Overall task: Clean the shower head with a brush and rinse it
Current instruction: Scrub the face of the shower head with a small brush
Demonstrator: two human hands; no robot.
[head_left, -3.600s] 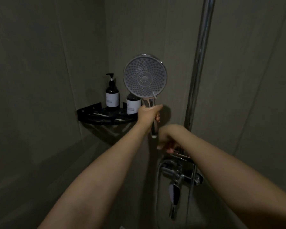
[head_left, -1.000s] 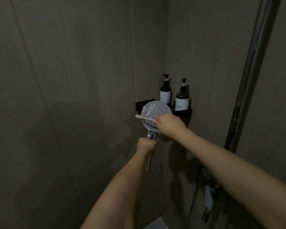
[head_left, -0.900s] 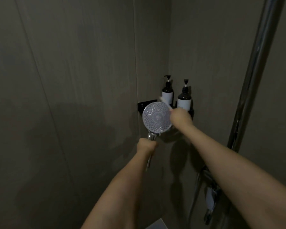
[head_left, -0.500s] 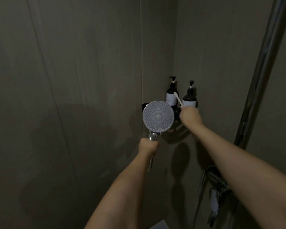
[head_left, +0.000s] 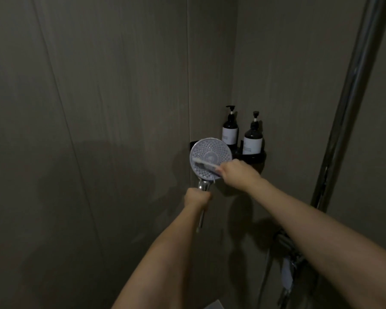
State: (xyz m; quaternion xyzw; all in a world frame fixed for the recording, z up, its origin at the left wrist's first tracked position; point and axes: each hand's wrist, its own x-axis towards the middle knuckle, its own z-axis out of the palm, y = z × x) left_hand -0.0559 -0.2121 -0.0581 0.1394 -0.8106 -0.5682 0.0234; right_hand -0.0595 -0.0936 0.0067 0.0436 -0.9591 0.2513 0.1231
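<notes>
Left hand point(head_left: 197, 196) wraps the chrome handle of the shower head point(head_left: 211, 158), holding it upright, nozzle face toward the camera. Disc sits directly above the left hand. Right hand point(head_left: 235, 172), just right of the disc and above the left hand, grips a pale brush point(head_left: 204, 163); the brush lies across the lower half of the nozzle face, head end to the left, slightly blurred. Behind the right hand: black corner shelf point(head_left: 257, 156) carrying two dark pump bottles point(head_left: 252, 137). Chrome riser pipe point(head_left: 352, 97) well right of the right forearm.

Dim grey-brown wall panels point(head_left: 98, 108); black corner shelf point(head_left: 257, 155).
</notes>
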